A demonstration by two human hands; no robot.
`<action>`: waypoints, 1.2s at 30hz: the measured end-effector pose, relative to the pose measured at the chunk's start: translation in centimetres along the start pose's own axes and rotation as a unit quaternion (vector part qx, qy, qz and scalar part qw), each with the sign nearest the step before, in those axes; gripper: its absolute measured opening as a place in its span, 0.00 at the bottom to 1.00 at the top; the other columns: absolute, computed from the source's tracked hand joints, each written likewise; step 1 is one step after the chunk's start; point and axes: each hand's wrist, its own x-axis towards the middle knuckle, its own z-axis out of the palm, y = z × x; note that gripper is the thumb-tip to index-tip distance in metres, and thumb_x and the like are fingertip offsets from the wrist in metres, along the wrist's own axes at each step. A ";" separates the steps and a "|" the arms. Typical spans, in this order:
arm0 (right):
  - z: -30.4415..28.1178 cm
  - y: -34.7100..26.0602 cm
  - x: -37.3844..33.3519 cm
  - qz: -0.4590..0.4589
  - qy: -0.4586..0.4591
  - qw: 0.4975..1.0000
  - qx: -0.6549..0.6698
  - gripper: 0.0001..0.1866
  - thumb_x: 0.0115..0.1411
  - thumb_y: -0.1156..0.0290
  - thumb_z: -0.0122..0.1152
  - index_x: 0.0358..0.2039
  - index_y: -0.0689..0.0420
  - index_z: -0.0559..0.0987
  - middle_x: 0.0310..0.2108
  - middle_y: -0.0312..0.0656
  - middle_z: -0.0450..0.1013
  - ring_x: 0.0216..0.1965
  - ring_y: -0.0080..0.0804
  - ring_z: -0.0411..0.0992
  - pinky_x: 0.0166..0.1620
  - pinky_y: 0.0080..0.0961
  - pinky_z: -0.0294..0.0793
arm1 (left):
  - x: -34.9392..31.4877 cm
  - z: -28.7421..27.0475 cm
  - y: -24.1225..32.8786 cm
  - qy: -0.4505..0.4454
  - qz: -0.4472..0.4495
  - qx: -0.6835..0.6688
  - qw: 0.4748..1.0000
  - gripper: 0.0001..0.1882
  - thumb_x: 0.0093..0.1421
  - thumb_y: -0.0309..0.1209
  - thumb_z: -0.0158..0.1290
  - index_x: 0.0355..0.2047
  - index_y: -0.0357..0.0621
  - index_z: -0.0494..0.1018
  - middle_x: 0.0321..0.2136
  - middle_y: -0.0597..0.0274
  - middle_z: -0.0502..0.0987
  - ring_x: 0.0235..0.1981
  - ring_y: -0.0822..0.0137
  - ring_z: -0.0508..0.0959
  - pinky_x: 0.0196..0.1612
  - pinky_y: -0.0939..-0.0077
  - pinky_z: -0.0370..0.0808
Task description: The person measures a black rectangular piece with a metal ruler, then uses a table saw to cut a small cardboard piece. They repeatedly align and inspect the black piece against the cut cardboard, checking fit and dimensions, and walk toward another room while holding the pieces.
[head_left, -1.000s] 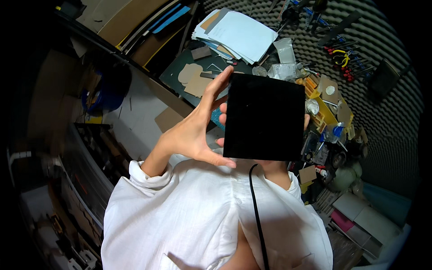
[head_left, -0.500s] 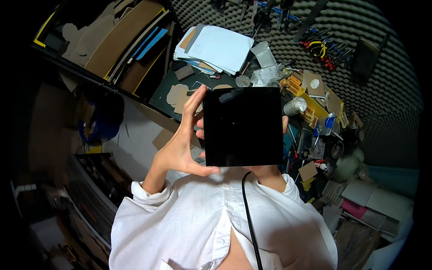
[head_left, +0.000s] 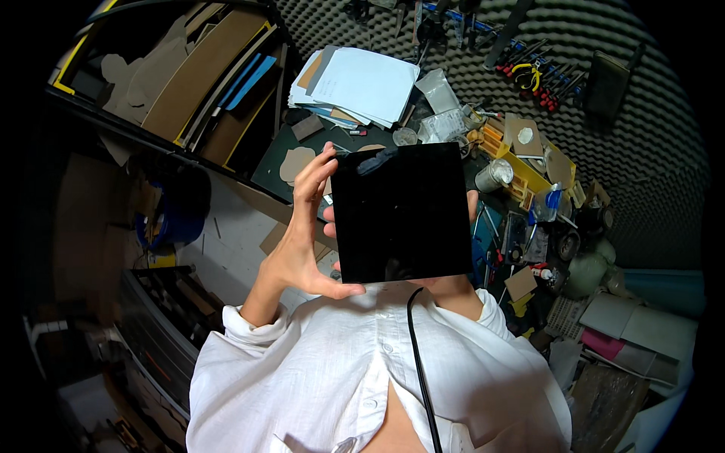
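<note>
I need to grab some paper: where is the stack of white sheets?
The stack of white sheets lies at the top centre of the head view, on the cluttered workbench beyond the black square panel.

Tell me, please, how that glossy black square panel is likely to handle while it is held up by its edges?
The black square panel looks flat and unbent with only the left hand at one edge and the right hand behind the other, so probably stiff. Its glossy, reflective face suggests a slippery surface that smudges easily. It seems thin, so likely light.

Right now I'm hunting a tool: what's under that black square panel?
The black square panel hides the bench beneath and most of the right hand; left hand grips its edge.
</note>
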 end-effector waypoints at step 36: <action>-0.7 2.0 0.1 0.011 0.060 0.974 -0.217 0.49 0.54 0.28 0.51 0.64 0.53 0.60 0.59 0.44 0.64 0.59 0.37 0.66 0.59 0.40 0.69 | 5.4 -3.7 7.5 -0.077 0.050 0.161 0.983 0.73 0.19 0.60 0.76 0.63 0.39 0.53 0.60 0.41 0.54 0.62 0.44 0.58 0.62 0.53 0.62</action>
